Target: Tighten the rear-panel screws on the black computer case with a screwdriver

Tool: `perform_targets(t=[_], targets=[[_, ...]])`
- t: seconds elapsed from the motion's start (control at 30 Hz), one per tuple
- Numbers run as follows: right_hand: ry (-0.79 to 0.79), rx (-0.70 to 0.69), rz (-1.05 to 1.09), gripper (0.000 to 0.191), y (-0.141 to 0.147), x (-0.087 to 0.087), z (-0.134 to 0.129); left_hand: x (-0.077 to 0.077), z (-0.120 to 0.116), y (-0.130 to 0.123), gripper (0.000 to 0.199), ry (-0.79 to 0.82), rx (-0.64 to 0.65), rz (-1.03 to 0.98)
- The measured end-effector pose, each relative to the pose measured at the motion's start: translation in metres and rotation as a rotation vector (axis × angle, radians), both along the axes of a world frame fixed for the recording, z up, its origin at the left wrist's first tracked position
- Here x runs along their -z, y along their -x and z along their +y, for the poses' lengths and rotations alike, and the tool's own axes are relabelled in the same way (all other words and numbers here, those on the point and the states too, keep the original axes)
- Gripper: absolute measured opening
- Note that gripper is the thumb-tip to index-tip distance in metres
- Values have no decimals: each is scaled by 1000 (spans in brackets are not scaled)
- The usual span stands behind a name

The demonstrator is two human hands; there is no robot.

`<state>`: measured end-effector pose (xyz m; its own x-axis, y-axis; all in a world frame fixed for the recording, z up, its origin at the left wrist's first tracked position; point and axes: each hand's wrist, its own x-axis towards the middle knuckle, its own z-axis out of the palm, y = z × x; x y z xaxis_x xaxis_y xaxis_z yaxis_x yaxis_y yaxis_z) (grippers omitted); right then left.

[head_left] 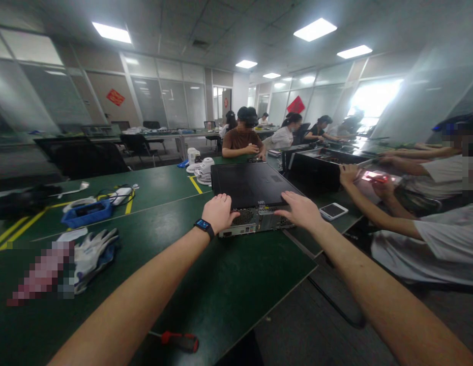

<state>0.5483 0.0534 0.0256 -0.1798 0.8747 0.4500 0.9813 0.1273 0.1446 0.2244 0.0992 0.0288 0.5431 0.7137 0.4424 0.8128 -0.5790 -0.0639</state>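
Note:
A black computer case (pixel 252 180) lies flat on the green table (pixel 183 284), its metal rear panel with vents and ports facing me. My left hand (pixel 218 212) rests on the near left corner of the case, fingers on the top cover and thumb beside the rear panel. On the near right part lies my right hand (pixel 300 208), its fingers over the top edge and its thumb at the rear panel. Both hands have their palms down and touch the case. A dark smartwatch (pixel 204 227) is on my left wrist.
A red screwdriver (pixel 181 340) lies near the front edge. At left are gloves (pixel 92 254) and a blue tray (pixel 87 213). White fans (pixel 204 170) stand behind the case. A phone (pixel 333 210) lies at right, near a co-worker's hands and another open case (pixel 313 170).

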Motion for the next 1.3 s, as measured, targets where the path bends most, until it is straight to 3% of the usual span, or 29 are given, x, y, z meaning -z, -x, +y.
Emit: perform_targets(t=[0.27, 0.57, 1.0, 1.3], targets=[[-11, 18, -32, 48, 1, -6, 2, 1, -1, 0, 40, 8, -10, -11], [-32, 21, -40, 38, 6, -1, -8, 4, -6, -1, 38, 9, -8, -37], [-115, 27, 15, 52, 11, 13, -15, 8, -10, -1, 37, -18, -10, -78], [-122, 2, 134, 57, 8, 19, -13, 13, -9, 3, 50, -26, 27, -74]])
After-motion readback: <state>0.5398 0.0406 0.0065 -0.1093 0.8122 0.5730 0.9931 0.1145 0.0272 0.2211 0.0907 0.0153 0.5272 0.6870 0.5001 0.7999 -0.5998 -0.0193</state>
